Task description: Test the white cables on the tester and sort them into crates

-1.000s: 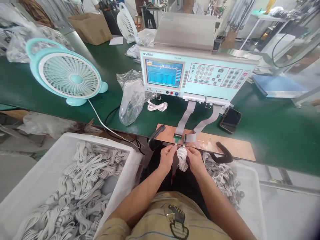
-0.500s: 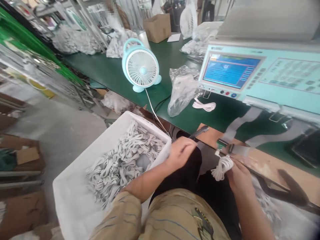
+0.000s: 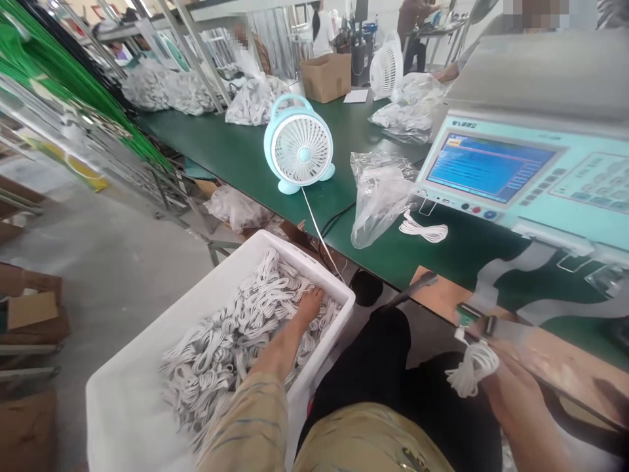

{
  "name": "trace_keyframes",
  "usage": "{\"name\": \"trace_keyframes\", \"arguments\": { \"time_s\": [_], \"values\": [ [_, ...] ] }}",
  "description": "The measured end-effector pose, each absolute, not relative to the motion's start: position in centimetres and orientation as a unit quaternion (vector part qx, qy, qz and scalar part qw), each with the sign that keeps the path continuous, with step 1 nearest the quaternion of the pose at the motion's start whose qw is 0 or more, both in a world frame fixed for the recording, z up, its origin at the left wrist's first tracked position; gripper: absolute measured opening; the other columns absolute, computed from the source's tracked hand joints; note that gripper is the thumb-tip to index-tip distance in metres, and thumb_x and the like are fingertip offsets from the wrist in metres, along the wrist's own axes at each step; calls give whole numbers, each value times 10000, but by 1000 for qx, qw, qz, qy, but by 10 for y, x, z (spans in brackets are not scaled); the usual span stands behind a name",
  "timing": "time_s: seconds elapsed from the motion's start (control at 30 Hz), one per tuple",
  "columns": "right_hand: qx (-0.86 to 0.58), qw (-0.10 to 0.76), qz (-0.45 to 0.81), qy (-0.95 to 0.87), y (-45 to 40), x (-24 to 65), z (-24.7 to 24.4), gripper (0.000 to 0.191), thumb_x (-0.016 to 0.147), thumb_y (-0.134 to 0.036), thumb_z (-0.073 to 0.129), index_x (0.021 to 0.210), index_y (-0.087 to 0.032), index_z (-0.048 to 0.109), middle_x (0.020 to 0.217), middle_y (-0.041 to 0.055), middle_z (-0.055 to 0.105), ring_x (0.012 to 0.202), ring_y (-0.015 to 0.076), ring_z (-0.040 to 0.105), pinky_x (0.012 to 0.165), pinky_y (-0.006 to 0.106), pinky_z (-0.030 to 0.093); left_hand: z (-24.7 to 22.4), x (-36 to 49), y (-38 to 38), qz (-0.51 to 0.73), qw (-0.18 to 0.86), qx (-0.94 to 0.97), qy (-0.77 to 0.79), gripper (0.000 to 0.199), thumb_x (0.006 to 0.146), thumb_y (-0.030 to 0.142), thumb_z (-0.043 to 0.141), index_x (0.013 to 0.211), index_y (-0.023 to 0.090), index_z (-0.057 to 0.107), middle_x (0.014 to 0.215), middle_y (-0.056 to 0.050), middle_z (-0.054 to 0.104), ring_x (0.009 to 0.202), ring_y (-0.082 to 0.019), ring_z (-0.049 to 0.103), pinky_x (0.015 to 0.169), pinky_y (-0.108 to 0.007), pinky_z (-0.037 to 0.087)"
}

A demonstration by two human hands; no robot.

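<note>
My left hand (image 3: 310,307) reaches down into a white bin (image 3: 122,367), its fingers curled onto the bundled white cables (image 3: 216,347) at the bin's right side. What the fingertips grip is too small to make out. On the right, my right hand (image 3: 508,383) is closed at a looped white cable bundle (image 3: 472,370). The bundle's connector end is at a small green board (image 3: 466,320) by the table edge, below the turquoise test machine (image 3: 555,154) with a lit blue screen.
A turquoise fan (image 3: 302,149) stands on the green table (image 3: 221,147), its cord hanging off the edge. Right of it lie a clear plastic bag (image 3: 381,196) and a loose cable bundle (image 3: 423,228). A cardboard box (image 3: 325,77) and people are further back.
My left hand has moved left and down from above my lap into the bin of cables. My right hand stays by the cable bundle at the board. The whole view has shifted.
</note>
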State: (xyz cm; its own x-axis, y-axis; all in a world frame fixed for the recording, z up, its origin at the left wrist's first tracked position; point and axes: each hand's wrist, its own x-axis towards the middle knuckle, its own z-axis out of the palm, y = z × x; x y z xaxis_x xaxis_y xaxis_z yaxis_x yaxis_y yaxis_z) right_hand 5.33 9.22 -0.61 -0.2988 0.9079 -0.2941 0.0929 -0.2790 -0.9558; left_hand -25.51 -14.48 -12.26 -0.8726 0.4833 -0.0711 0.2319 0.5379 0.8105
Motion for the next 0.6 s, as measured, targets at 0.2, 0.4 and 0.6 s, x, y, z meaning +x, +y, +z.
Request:
{"name": "trace_keyframes", "arguments": {
  "time_s": [0.2,0.4,0.6],
  "values": [
    [-530,291,664,-440,89,50,5,312,359,-283,800,636,-193,688,719,37,624,611,154,550,480,217,465,-125,-264,-152,449,152,204,857,129,595,160,632,560,218,522,685,-60,540,885,-278,522,868,-409,347],
    [-507,279,711,-400,89,54,-4,299,435,-329,807,679,-192,704,691,44,666,593,166,575,515,241,474,-102,-276,-173,508,76,156,843,200,495,213,679,599,212,508,745,-22,546,858,-256,505,823,-395,396],
    [-449,292,726,-431,87,54,-8,258,553,-364,767,711,-172,700,698,57,663,606,187,579,540,274,460,-33,-268,-180,648,42,-5,760,243,573,330,564,687,204,391,606,45,446,550,-146,494,539,-297,427]
  ]
}}
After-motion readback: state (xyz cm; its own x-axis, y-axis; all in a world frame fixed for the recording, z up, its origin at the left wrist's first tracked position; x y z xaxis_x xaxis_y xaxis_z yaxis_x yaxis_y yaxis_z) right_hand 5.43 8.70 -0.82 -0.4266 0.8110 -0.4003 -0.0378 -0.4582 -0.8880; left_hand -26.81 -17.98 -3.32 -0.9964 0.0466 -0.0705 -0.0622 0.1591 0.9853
